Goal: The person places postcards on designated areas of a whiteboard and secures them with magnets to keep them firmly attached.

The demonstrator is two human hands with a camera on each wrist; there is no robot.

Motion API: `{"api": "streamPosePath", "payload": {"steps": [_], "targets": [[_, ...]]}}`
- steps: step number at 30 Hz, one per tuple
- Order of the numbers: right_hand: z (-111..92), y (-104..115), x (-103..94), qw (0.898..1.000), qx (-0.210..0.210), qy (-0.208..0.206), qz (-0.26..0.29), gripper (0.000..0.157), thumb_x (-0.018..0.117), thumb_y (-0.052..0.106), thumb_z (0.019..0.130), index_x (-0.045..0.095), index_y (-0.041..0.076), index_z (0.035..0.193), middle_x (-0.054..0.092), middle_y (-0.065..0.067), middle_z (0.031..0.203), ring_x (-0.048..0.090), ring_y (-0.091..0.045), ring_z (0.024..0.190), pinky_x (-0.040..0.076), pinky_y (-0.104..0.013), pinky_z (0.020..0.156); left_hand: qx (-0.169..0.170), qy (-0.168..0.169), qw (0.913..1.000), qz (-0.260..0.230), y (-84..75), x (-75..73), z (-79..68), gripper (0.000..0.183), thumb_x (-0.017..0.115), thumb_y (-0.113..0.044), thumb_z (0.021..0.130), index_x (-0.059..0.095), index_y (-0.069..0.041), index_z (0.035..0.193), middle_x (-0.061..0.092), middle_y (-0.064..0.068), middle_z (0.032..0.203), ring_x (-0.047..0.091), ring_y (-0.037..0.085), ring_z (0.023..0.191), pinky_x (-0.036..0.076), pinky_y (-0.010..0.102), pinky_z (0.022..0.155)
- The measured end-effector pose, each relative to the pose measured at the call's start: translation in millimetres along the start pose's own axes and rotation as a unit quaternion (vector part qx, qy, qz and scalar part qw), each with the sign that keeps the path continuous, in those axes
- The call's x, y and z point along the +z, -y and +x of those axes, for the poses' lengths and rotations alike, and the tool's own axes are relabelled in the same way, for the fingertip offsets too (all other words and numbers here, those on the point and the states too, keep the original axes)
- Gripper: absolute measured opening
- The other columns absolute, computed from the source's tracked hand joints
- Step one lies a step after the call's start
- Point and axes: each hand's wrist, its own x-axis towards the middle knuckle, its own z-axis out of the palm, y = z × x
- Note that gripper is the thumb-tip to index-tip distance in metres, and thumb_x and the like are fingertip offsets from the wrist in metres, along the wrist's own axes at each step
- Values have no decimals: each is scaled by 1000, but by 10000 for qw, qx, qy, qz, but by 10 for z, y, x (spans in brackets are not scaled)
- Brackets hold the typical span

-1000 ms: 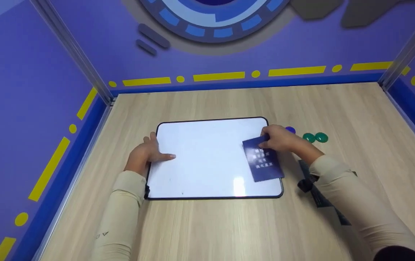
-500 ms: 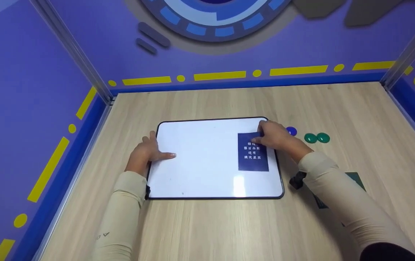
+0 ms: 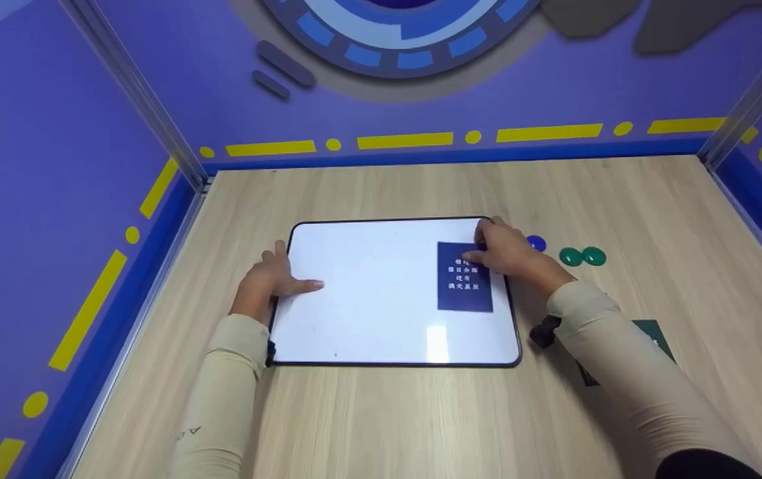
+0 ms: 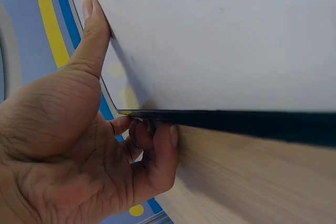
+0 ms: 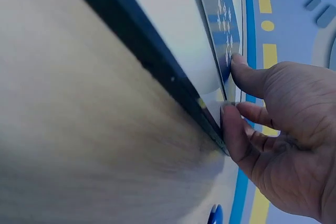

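Observation:
A whiteboard with a thin black frame lies on the wooden table. On its right side is a dark blue card printed with white characters, its edges nearly in line with the board. My right hand pinches the card's upper right corner, thumb on the printed face and fingers at the board's edge; in the right wrist view the card stands slightly off the white surface. My left hand holds the board's left edge, thumb laid on the white face and the other fingers curled at the frame.
Just beyond my right hand sit a blue round magnet and two green ones, one green magnet touching the other. A dark green card lies partly hidden under my right forearm. Purple wall panels border the table.
The blue card, tilted at first, has turned straight and shifted left and up on the board with my right hand. Since half a second ago it is nearly still. My left hand stays put.

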Motion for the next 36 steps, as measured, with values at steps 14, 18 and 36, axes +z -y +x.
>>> {"api": "streamPosePath", "payload": {"steps": [14, 18, 36], "targets": [[15, -6, 9, 9999, 35, -89, 132, 47, 73, 40, 102, 58, 5, 131, 56, -15, 126, 61, -32, 108, 54, -44, 93, -47, 119, 9996, -263, 19, -29, 18, 141, 82, -63, 87, -15, -2, 169, 0, 36, 176, 9, 58, 163, 20, 64, 133], [16, -15, -2, 9994, -18, -169, 310, 47, 66, 44, 106, 59, 4, 130, 57, -15, 127, 61, -32, 109, 54, -46, 94, -44, 125, 9997, -221, 14, -43, 15, 141, 81, -63, 87, -16, -1, 169, 0, 37, 175, 11, 58, 163, 21, 64, 133], [-509, -378, -320, 9961, -379, -735, 308, 44, 65, 27, 107, 57, 1, 143, 57, -24, 133, 63, -42, 118, 54, -60, 98, 107, 89, 9991, -394, 36, 1, -18, 137, 79, -60, 90, -16, 0, 168, -1, 37, 175, 13, 60, 161, 22, 63, 133]]}}
